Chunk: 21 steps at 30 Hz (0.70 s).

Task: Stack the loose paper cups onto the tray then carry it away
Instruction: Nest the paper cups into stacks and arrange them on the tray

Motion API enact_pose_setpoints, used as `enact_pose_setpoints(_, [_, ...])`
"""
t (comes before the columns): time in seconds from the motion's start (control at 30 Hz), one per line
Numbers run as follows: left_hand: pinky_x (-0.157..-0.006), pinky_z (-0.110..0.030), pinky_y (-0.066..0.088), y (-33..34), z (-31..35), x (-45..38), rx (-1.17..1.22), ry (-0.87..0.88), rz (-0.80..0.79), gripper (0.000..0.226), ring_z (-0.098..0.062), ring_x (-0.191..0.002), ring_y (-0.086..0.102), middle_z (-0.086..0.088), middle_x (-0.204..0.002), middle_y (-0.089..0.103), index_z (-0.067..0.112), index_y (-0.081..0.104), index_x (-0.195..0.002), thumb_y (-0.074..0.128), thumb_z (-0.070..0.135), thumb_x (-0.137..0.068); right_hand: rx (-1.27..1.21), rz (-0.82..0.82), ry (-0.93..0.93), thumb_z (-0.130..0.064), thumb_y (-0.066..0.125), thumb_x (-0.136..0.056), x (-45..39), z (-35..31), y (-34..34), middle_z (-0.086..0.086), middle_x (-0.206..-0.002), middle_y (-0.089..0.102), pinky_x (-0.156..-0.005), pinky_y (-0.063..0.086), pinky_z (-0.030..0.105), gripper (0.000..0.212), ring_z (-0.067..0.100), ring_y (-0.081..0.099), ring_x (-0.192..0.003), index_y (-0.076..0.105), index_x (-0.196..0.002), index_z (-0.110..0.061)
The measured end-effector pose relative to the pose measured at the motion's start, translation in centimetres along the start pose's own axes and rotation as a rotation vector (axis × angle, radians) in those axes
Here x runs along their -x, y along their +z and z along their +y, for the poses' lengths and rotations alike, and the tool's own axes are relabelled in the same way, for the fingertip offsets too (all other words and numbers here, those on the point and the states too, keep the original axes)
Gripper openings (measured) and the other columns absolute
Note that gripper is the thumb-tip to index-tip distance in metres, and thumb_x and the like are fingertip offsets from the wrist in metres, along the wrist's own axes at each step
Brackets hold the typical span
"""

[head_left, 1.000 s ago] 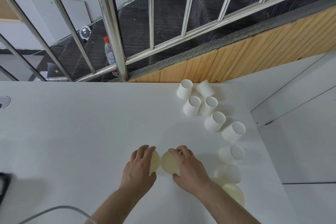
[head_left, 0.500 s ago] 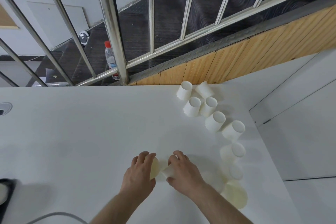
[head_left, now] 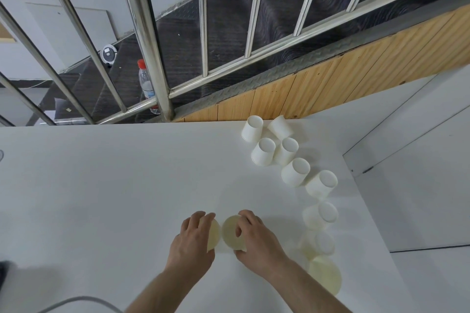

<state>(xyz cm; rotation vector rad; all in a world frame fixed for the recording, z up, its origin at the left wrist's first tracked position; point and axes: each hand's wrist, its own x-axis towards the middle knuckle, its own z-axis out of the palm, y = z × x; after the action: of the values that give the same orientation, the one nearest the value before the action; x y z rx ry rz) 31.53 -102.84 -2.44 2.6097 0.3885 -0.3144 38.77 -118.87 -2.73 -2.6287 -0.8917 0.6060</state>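
Both hands work at the near centre of the white tabletop. The left hand grips a paper cup lying on its side; only the cream-coloured open mouth of this left cup shows past the curled fingers. The right hand grips a second cup, also on its side, with the thumb at the lower rim and the other fingers curled over the top. The mouth of this right cup faces left, toward the other cup. The two mouths sit just beside each other with a narrow gap; whether the rims touch cannot be determined.

The remaining loose cups form a curved row along the right side of the tabletop, running from the far edge toward the near right corner. Most stand upside down, bases up. At the far end, two cups lie tilted near the wooden panel. The cups in the middle of the row stand touching or nearly touching their neighbours. At the near end, one large cup mouth faces the camera just beside the right forearm.

A steel railing rises behind the far edge of the tabletop. A clear water bottle with a red cap stands on the dark stairs behind it. A grey cable crosses the near left corner.
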Motion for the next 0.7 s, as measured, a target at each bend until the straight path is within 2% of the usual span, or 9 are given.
enact_pose_setpoints(0.13, [-0.086, -0.023, 0.047, 0.0, -0.1, 0.2, 0.001, -0.011, -0.006, 0.07, -0.015, -0.131, 0.031, 0.012, -0.144, 0.026, 0.032, 0.024, -0.144, 0.056, 0.02, -0.082, -0.001, -0.025, -0.009, -0.03, 0.069, -0.083, 0.1, -0.3, -0.1, -0.007, -0.143, 0.026, -0.086, 0.049, 0.027, 0.056, 0.015, 0.034, -0.13, 0.039, -0.129, -0.016])
enact_pose_setpoints(0.33, [-0.087, -0.024, 0.047, -0.9, -0.4, 1.1, 0.017, -0.018, 0.036, 0.07, -0.015, -0.131, 0.031, 0.012, -0.145, 0.026, 0.032, 0.024, -0.144, 0.057, 0.02, -0.083, -0.028, 0.028, -0.027, -0.021, 0.065, -0.082, 0.4, -1.1, -0.2, -0.01, -0.136, 0.034, -0.083, 0.048, 0.022, 0.054, 0.014, 0.038, -0.124, 0.036, -0.128, -0.022])
enact_pose_setpoints(0.53, [-0.085, -0.023, 0.047, -3.6, -1.5, 3.2, 0.064, 0.045, 0.163, 0.069, -0.015, -0.132, 0.031, 0.011, -0.145, 0.029, 0.03, 0.027, -0.144, 0.06, 0.027, -0.083, -0.055, 0.108, -0.013, -0.02, 0.064, -0.083, 1.2, -3.4, -1.5, -0.013, -0.144, 0.028, -0.092, 0.047, 0.024, 0.083, 0.012, 0.033, -0.13, 0.015, -0.149, -0.031])
enact_pose_setpoints(0.7, [-0.085, -0.02, 0.045, -6.4, -3.7, 5.8, 0.06, 0.127, 0.21, 0.069, -0.013, -0.133, 0.03, 0.013, -0.145, 0.028, 0.031, 0.026, -0.144, 0.059, 0.029, -0.084, -0.054, 0.19, 0.032, -0.019, 0.065, -0.082, 2.8, -7.6, -1.5, -0.01, -0.14, 0.026, -0.091, 0.05, 0.026, 0.079, 0.013, 0.034, -0.129, 0.024, -0.148, -0.033])
